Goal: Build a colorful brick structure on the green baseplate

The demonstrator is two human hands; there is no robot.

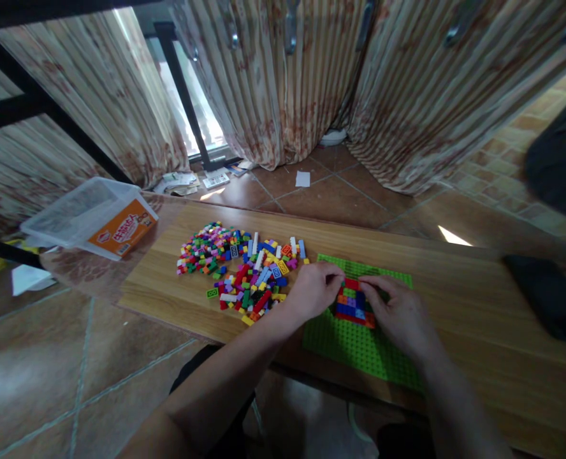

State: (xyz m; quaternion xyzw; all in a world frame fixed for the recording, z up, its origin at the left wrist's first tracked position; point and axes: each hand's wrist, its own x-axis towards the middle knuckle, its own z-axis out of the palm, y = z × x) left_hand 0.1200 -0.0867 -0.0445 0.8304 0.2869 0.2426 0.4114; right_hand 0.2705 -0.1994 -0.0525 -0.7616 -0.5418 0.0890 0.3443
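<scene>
A green studded baseplate [359, 350] lies on the wooden table, bearing a flat patch of red, orange, lime, purple and blue toy bricks [350, 310]. At the patch's back left corner my left hand [315, 287] is closed, thumb and fingertips pinched together. Something small and green shows by those fingertips, too small to name. My right hand [400, 312] reaches over the patch's right side, its thumb and forefinger closed near the back right corner. What lies between the right fingertips is hidden.
Left of the baseplate spreads a heap of loose bricks [259, 277], with smaller ones [211, 245] behind. A clear plastic box [79, 217] with an orange label stands at the table's left end. A dark flat object [548, 296] lies at the right. Curtains [283, 89] hang beyond.
</scene>
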